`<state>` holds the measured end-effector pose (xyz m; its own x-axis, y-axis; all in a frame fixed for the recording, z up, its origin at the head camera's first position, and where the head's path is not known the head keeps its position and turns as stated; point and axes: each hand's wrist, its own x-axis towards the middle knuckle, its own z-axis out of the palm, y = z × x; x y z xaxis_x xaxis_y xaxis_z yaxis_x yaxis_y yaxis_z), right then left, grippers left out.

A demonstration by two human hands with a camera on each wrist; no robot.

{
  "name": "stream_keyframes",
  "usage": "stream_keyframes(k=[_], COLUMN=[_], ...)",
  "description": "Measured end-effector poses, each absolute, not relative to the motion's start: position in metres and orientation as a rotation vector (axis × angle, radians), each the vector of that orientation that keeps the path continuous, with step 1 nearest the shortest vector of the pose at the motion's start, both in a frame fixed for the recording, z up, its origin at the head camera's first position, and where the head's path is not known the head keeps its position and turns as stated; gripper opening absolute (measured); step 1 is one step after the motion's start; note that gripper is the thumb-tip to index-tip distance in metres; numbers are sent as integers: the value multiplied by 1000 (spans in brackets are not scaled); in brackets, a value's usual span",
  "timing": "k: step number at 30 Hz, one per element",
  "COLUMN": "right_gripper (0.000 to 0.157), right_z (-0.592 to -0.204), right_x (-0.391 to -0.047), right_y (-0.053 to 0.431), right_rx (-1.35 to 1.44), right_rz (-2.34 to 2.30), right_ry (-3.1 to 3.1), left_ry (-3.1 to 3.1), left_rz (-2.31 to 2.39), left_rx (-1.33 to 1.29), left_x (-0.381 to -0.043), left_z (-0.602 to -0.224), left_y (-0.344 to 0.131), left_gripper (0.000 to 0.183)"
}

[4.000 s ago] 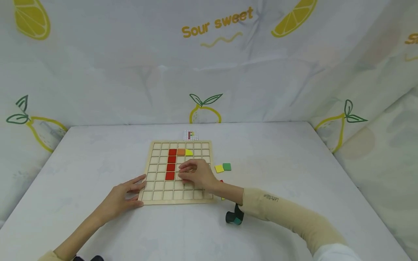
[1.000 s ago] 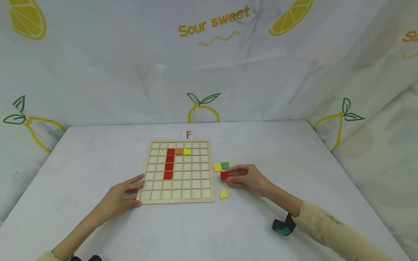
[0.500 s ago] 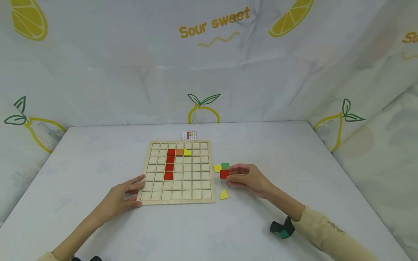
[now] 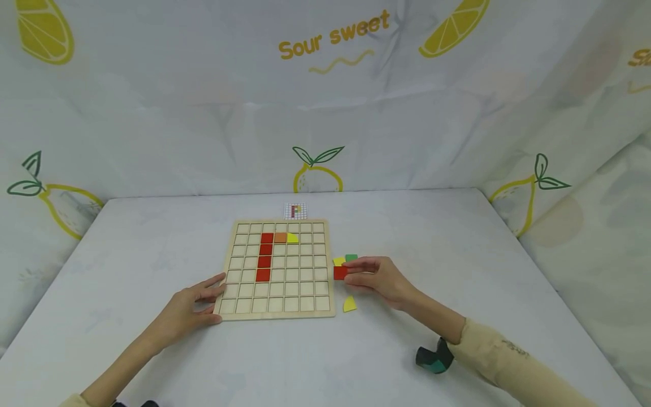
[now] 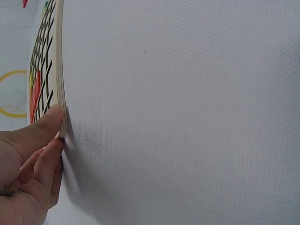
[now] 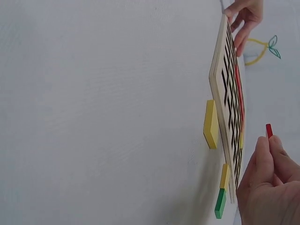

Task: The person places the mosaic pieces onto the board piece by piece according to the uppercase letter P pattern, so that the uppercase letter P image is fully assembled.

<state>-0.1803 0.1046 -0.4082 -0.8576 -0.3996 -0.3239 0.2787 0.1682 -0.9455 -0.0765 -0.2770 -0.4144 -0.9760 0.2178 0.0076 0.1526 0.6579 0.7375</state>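
My left hand [image 4: 185, 314] rests against the left edge of a wooden grid board [image 4: 300, 306], its thumb at the near-left corner. The left wrist view shows thumb and fingertips touching the board's rim. My right hand [image 4: 383, 282] pinches a red square tile [image 4: 340, 273] between thumb and fingers, just off the board's right edge. In the right wrist view that tile appears thin and edge-on, raised above the table. On the board are a column of several red tiles [image 4: 264, 261], an orange tile [image 4: 280, 238] and a yellow quarter-round tile [image 4: 293, 238].
A yellow tile [image 4: 338, 261] and a green tile [image 4: 351, 258] lie right of the board, partly covered by the right hand and red tile. A yellow quarter-round tile [image 4: 349, 304] lies nearer. Behind the board is a small pattern card [image 4: 295, 211].
My right hand moved from above the board to the loose tiles on the right, took a red tile, and now carries it slightly left. The left hand has stayed at the board's edge.
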Motion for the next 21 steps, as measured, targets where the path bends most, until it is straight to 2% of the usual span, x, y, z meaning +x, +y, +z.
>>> stream_keyframes(k=[21], right_gripper=[37], right_z=[-407], right_x=[-173], right_y=[72], right_rx=[-129], right_rz=[-1847], right_ry=[1863], left_ry=[2815], left_rz=[1161], left_rx=[293], left_x=[-77], left_z=[-412], left_y=[-274], left_gripper=[63])
